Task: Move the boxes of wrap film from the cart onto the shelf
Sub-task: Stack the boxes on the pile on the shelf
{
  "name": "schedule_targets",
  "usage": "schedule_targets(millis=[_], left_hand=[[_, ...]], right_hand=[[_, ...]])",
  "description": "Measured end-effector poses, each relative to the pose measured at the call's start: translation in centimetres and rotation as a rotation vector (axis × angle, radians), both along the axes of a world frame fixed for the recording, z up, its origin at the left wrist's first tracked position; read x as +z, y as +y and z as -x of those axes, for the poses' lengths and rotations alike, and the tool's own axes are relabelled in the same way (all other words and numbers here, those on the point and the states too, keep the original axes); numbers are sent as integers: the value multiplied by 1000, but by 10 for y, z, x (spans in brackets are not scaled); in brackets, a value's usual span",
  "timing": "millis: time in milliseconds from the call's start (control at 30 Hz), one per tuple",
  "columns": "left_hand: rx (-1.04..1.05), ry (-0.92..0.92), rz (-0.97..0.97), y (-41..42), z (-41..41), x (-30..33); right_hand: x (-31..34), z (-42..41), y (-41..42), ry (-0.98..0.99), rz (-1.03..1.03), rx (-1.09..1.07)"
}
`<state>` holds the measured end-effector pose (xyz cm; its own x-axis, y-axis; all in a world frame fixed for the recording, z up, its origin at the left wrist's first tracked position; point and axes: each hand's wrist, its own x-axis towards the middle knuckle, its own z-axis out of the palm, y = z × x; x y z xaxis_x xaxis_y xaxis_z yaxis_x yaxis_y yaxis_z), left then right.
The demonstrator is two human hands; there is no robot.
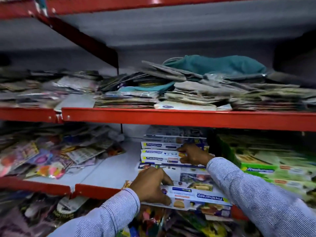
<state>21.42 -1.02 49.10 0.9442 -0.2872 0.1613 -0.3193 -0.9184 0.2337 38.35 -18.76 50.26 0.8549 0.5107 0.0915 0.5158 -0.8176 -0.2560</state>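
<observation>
A long white and blue wrap film box [198,195] lies across the front lip of the lower shelf [95,189], its label upside down to me. My left hand [150,183] grips its left end. Behind it stands a stack of the same wrap film boxes [159,152] on the white shelf board. My right hand [193,155] rests against the right part of that stack, fingers spread over the box fronts. Both sleeves are striped light blue. The cart is out of view.
Green wrap film boxes [277,170] fill the lower shelf to the right. Loose colourful packets [47,159] lie to the left, with bare white board between them and the stack. The upper shelf [171,116] holds piled packets and a teal cloth [222,64]. More packets hang below.
</observation>
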Motion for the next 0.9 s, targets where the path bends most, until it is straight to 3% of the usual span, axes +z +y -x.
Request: schedule_targets(millis=[300,433,633,767,900], left_hand=[[-13,-2,23,18,-39,-8],[-22,28,43,21,-57,2],[20,2,133,29,-104,19],[19,-35,168,26,-128,16],[63,-139,151,19,-128,-4]], right_hand=[[-16,-18,12,-107,-83,35],[-4,-16,6,-271,-85,22],[35,-3,-11,-181,-76,109],[39,8,-23,4,107,135],[17,10,-35,-17,227,85]])
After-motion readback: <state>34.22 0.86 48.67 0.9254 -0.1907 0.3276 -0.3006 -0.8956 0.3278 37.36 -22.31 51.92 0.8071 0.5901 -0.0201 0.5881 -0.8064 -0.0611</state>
